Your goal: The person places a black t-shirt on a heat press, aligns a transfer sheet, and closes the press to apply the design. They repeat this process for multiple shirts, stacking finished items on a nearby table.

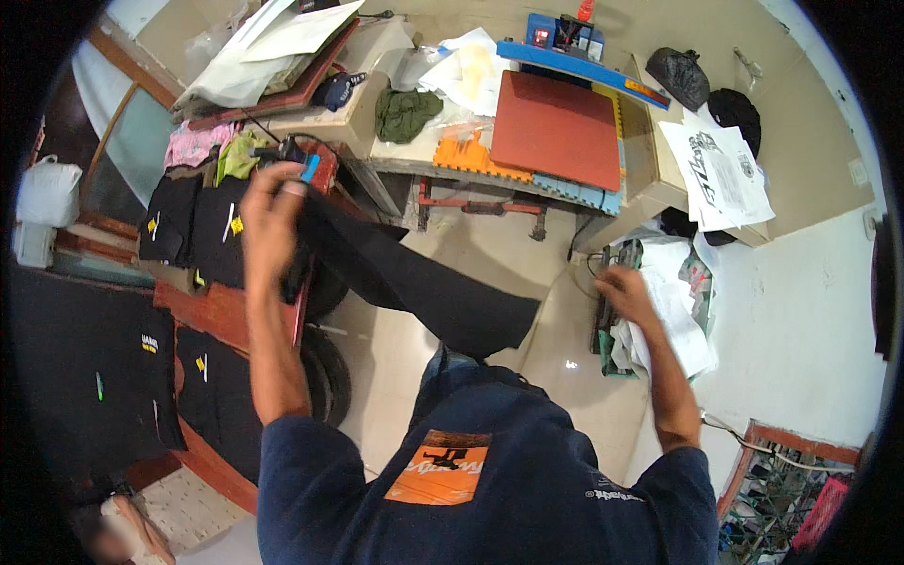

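Note:
My left hand [272,219] grips one end of a long black cloth piece [417,275] between thumb and fingers. The cloth stretches down to the right above the floor, its far end hanging free near my waist. A small blue object [311,169] shows by the left fingertips; I cannot tell if it is held. On the right, my right hand [625,293] is raised with bent fingers, in front of a crate of papers [614,364]. Nothing is visible in it, but blur hides the detail. Black garment pieces [212,226] with yellow and white marks lie beside my left hand.
A heat press with a blue upper arm [579,70] and a reddish pad [554,131] stands ahead on a table. Green cloth [408,115] and orange foam mat [462,152] lie there too. Printed sheets [720,169] rest at right. A person [123,526] is at lower left.

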Demonstrator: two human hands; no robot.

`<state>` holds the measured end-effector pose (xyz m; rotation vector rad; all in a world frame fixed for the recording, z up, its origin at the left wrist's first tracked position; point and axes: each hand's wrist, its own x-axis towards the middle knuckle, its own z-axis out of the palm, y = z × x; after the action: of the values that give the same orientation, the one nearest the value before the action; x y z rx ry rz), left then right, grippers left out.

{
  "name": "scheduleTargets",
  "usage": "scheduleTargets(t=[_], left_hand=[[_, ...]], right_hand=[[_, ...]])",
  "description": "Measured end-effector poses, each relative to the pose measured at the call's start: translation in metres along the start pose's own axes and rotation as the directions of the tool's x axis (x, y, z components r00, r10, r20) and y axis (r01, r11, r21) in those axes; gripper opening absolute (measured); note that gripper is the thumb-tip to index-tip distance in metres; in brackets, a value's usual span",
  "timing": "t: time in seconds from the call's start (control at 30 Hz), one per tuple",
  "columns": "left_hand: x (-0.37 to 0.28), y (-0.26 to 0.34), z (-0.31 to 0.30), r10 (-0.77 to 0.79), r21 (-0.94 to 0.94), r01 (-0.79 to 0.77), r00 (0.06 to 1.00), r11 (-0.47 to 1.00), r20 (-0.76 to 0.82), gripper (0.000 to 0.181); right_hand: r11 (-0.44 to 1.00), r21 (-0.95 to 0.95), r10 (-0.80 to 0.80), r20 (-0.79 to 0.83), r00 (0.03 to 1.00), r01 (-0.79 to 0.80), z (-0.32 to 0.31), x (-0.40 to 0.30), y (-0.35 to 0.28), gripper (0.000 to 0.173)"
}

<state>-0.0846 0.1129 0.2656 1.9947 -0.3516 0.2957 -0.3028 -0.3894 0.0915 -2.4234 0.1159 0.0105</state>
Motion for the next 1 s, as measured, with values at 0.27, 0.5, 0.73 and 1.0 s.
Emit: scheduleTargets(t=[0.27,0.5,0.73,1.0], left_hand=[[0.051,0.033,0.109,0.231,-0.259,-0.082,0.747,0.962,0.623,0.022],[0.159,0.017,0.069,0.202,-0.216,-0.06,0.65,0.975,0.732,0.025],[0.232,0.011,0.02,0.024,0.115,-0.269,0.462,0.956,0.887,0.052],[0.261,-0.049,0.021,-0.136,0.484,-0.595,0.533,0.641,0.835,0.023]], right_hand=[[0.745,0.658,-0.327,0.216,0.92,0.11,0.07,0.164,-0.224,0.038],[0.888,0.444,-0.134,0.496,0.858,-0.119,0.07,0.191,-0.15,0.031],[0.945,0.248,0.15,0.254,0.955,-0.214,0.071,0.166,-0.006,0.027],[0.967,0.015,0.254,-0.112,0.961,-0.253,-0.031,0.176,0.017,0.015]])
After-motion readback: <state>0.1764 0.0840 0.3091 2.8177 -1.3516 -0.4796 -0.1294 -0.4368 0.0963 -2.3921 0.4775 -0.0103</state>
